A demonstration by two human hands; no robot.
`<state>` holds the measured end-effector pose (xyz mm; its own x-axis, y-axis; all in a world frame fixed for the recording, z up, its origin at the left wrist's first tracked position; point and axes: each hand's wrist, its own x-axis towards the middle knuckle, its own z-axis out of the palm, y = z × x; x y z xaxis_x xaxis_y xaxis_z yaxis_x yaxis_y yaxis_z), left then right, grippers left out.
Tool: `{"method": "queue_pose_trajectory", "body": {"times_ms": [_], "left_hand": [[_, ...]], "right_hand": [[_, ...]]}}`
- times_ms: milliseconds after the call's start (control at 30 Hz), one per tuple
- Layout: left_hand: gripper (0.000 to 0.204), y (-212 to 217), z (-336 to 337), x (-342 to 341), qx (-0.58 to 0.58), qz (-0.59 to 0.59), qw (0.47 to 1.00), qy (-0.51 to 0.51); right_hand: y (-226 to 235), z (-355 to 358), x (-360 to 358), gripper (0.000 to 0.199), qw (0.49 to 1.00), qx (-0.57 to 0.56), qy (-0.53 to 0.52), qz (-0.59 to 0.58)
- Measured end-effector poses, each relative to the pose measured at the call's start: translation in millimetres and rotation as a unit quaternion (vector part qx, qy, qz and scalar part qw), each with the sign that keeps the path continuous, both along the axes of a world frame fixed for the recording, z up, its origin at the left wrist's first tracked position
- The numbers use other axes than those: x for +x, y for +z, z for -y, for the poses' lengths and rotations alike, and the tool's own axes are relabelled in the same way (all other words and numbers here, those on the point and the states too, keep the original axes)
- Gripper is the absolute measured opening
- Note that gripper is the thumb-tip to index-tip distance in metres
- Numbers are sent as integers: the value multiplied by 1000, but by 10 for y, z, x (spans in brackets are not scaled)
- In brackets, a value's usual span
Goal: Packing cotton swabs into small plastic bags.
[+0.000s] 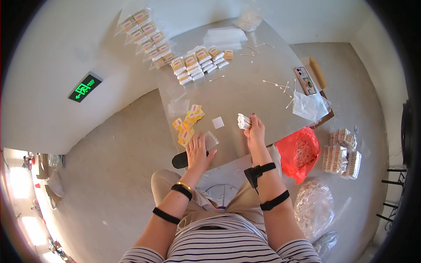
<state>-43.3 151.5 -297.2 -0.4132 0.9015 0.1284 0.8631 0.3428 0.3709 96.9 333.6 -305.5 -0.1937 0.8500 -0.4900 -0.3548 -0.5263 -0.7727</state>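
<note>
A bundle of cotton swabs (244, 122) is gripped in my right hand (256, 133), white tips pointing left above the table's near part. My left hand (199, 153) lies with fingers extended at the near edge, over small clear plastic bags (211, 140). Just beyond its fingertips is a loose pile of yellow-and-white cards (187, 125). Between the two hands a small white square card (218, 122) rests flat on the grey table (245, 94). Beside my left wrist, a black rounded object (180, 160) juts past the table edge.
Filled swab packs (197, 61) are stacked at the far left, more hanging in bags (147, 37) by the wall. Loose swabs (280, 86) and a phone (305, 80) lie right. A red bag of swabs (302, 153) and bundled packs (340, 155) are beyond the right edge.
</note>
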Motion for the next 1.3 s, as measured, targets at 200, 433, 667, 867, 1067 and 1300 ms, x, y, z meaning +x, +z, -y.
{"method": "queue_pose_trajectory", "body": {"times_ms": [200, 433, 667, 867, 1067, 1300], "left_hand": [[72, -79, -294, -222, -71, 5, 997, -3], [61, -187, -31, -285, 9, 96, 995, -19], [60, -25, 740, -378, 122, 534, 835, 44], [75, -237, 1580, -812, 23, 298, 949, 96], [67, -246, 1732, -983, 11, 217, 973, 82], [67, -303, 1693, -1137, -21, 123, 992, 30]], "right_hand": [[40, 406, 209, 26, 997, -43, 1, -61], [132, 661, 363, 28, 995, -40, 16, -85], [131, 793, 468, 27, 997, -56, 12, -49], [107, 923, 421, 25, 995, -71, 43, -59], [38, 985, 479, 26, 994, -65, 56, -60], [-46, 1008, 521, 25, 992, -40, 78, -86]]}}
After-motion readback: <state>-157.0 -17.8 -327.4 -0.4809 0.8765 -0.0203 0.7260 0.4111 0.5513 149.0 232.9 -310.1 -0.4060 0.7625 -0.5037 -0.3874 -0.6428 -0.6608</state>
